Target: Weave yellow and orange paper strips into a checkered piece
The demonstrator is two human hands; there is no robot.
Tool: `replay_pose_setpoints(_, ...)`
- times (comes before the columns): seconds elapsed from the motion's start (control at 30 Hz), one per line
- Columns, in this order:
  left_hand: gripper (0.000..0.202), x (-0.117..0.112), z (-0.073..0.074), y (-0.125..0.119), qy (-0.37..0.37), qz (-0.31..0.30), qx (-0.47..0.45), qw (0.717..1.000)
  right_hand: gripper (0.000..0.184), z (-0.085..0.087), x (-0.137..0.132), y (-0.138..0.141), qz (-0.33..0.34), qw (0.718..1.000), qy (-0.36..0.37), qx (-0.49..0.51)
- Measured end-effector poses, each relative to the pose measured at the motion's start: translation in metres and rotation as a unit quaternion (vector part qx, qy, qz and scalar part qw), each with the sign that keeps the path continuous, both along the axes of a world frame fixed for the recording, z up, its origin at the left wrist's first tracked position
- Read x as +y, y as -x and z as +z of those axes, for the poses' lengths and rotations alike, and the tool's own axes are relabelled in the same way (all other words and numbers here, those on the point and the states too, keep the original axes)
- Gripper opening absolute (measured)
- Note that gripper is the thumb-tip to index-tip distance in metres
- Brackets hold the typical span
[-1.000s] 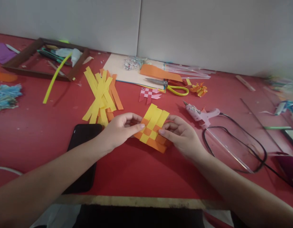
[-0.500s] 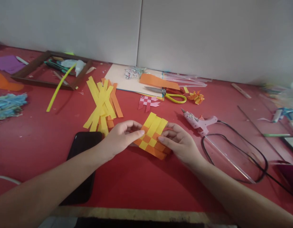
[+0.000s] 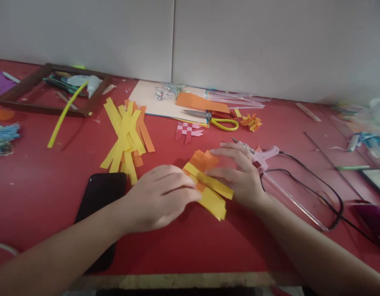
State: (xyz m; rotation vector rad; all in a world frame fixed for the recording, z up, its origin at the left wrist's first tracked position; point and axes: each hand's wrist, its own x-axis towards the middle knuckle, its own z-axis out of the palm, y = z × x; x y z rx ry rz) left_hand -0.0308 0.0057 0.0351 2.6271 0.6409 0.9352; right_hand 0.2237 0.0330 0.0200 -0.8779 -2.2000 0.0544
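Observation:
A woven mat of yellow and orange paper strips (image 3: 208,185) lies on the red table (image 3: 42,181) between my hands. My left hand (image 3: 160,195) lies over its left part, fingers flat and together on the paper. Beside it, my right hand (image 3: 239,172) rests on the mat's right edge with fingers stretched out, touching the orange ends. Its yellow strip ends point toward me and to the right.
A pile of loose yellow and orange strips (image 3: 125,131) lies to the left, with a black phone (image 3: 99,205) near the front edge. Behind and right are a pink-white woven piece (image 3: 186,130), yellow-handled scissors (image 3: 214,119), a pink glue gun (image 3: 260,154) with black cord, and a wooden frame (image 3: 51,88).
The woven mat has been turned round on the table, yellow ends now pointing toward me. Both hands went from pinching its edges to lying flat on it.

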Motion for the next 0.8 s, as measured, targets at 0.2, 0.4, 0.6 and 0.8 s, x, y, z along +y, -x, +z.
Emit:
replay_pose_setpoints(0.2,0.034,0.004,-0.010,0.000,0.063,0.030,0.130,0.989,0.048,-0.006,0.011,-0.008,-0.026,0.991,0.051,-0.122)
replay_pose_setpoints(0.4,0.025,0.006,-0.015,-0.001,0.066,0.012,0.123,0.990,0.035,0.028,-0.004,-0.015,0.141,0.965,0.174,-0.133)
replay_pose_setpoints(0.6,0.027,0.005,-0.019,-0.001,0.029,0.023,0.124,0.992,0.034,0.029,-0.007,-0.014,0.156,0.924,0.297,-0.184)
replay_pose_setpoints(0.8,0.023,0.006,-0.015,-0.002,0.008,0.021,0.130,0.991,0.034,0.022,-0.003,-0.019,0.175,0.925,0.299,-0.157)
